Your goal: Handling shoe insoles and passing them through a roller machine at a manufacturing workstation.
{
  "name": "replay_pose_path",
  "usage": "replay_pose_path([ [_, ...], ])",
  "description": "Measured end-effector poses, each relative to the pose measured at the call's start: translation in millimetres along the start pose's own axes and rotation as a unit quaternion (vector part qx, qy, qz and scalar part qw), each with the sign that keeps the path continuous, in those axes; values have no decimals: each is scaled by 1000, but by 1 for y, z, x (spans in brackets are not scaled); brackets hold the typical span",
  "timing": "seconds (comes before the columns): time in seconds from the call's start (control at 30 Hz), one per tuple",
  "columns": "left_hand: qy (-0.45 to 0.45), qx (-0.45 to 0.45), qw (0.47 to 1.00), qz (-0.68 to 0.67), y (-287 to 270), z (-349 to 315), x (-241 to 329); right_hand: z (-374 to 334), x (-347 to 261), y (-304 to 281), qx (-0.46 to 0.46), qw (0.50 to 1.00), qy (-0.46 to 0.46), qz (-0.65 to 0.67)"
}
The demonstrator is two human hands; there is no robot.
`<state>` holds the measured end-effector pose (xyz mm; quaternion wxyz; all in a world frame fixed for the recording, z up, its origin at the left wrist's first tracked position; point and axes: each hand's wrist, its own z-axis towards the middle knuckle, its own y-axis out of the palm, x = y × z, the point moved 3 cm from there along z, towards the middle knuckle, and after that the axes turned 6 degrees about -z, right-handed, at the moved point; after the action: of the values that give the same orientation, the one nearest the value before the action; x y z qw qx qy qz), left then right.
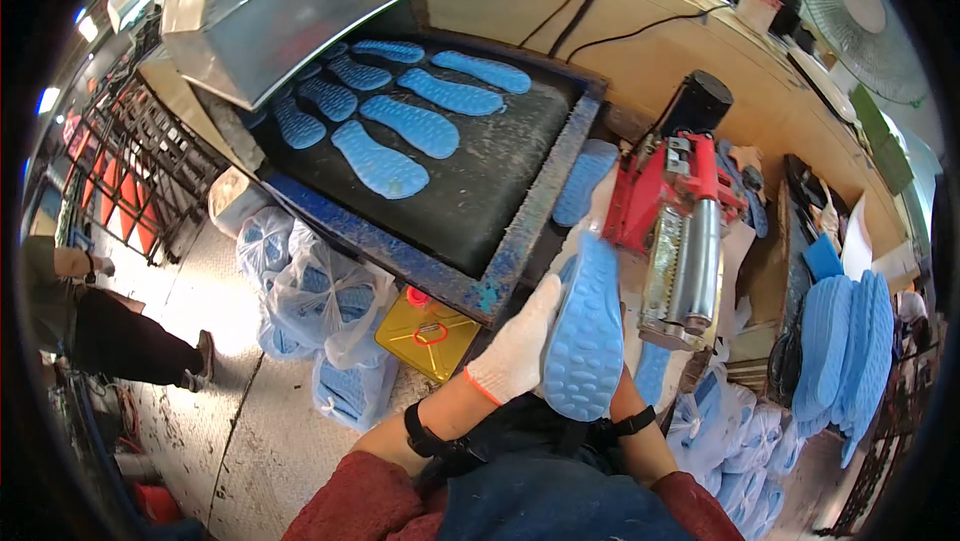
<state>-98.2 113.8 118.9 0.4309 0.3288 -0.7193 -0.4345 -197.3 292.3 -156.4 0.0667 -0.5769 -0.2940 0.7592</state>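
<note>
My left hand (520, 336), in a white knitted glove, grips the left edge of a blue shoe sole (583, 341) held up in front of my body. Its bumpy, studded face is turned toward me. Behind the sole, my right hand (626, 399) shows only at its wrist end; its fingers are hidden. Just beyond and to the right stands a red machine (640, 191) with shiny metal rollers (697, 266). One blue sole (586, 184) lies left of this machine, and part of another blue sole (652, 373) shows below the rollers.
Several blue soles (410, 126) lie in rows on a black conveyor belt (470, 196), partly under a metal hood (300, 11). Bagged soles (320, 291) and a yellow can (428, 336) stand at left. Stacked soles (840, 346) are at right. A person (120, 331) stands far left.
</note>
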Motion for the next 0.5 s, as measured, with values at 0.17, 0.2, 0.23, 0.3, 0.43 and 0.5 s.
replay_pose_path([
  [0.17,144,-27,985,-94,-12,13,64,5,-44,-24,14,980,147,133],
  [0.2,260,-16,959,111,-23,25,79,2,-45,-31,18,980,148,131],
  [0.23,362,-4,879,311,-26,34,92,-5,-43,-40,81,969,173,154],
  [0.3,279,0,959,-49,-39,49,107,-23,-46,-60,145,952,200,180],
  [0.43,380,338,578,638,-85,57,118,-54,-77,-129,197,941,143,235],
  [0.5,405,345,547,647,-72,58,108,-58,-101,-174,249,931,207,171],
])
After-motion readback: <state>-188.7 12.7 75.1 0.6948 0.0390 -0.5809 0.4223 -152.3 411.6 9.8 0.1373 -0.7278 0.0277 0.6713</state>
